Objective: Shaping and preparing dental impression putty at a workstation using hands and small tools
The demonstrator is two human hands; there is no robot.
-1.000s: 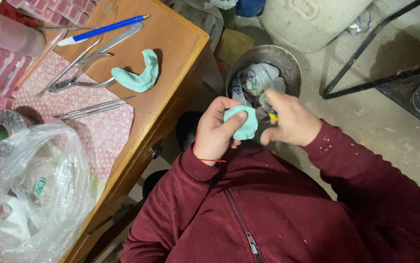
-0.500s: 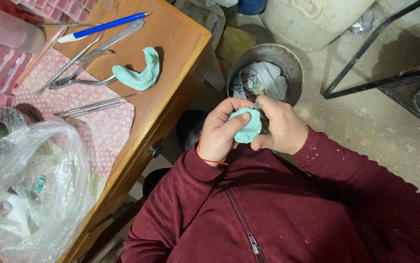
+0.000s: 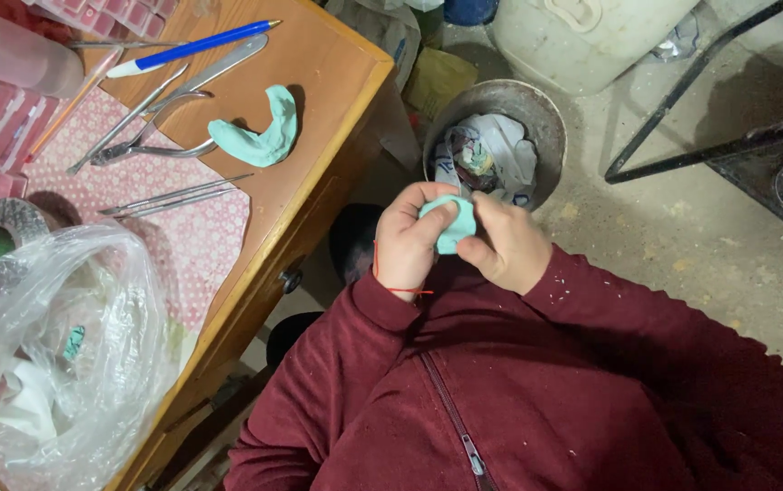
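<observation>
Over my lap, both hands hold a small teal lump of mould material (image 3: pixel 453 225). My left hand (image 3: pixel 407 244) wraps it from the left with the thumb pressed on its front. My right hand (image 3: pixel 507 247) pinches it from the right, and its fingers hide much of the lump. A red thread circles my left wrist. A second teal piece (image 3: pixel 259 136), shaped like an arch, lies on the wooden desk (image 3: pixel 337 82) to the left, apart from both hands.
On the desk lie metal pliers (image 3: pixel 150 127), thin tweezers (image 3: pixel 173 195), a blue pen (image 3: pixel 191 45), a pink patterned cloth (image 3: pixel 187 250) and a clear plastic bag (image 3: pixel 55 364). A round metal bin (image 3: pixel 537 114) with waste stands beyond my hands. A white canister (image 3: pixel 582 36) and a black metal frame (image 3: pixel 728 145) stand on the floor.
My right hand has closed in over the teal lump and covers more of it. The small yellow bit seen at its fingers a second ago no longer shows.
</observation>
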